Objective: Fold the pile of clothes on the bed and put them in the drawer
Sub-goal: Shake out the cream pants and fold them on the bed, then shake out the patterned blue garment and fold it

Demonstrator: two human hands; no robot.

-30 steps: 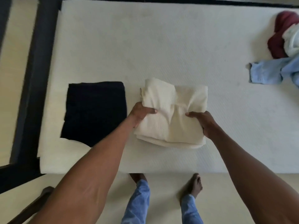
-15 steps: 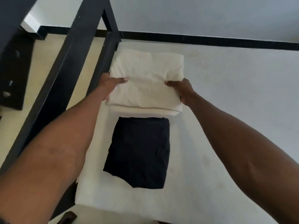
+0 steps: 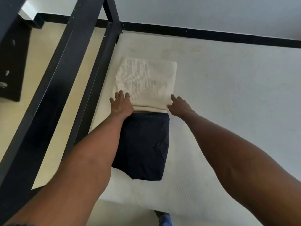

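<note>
Reaching over the folded dark navy garment on the white mattress, my left hand and right hand rested loose-fingered against the folded cream ribbed knit, gripping nothing; both still awaited the drawer.

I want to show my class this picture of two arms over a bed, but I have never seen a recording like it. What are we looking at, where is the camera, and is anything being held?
There is no machine here: a person folds clothes with bare hands. The single picture comes from a camera worn on the person's head, looking forward and down, so the arms reach in from the bottom. On the white mattress lie a folded cream garment and, nearer the person, a folded dark navy garment, whose far edge the cream one overlaps. The left hand and the right hand rest with fairly straight fingers at the cream garment's near corners. Nothing is gripped or lifted. A black bed frame runs along the left.
</note>
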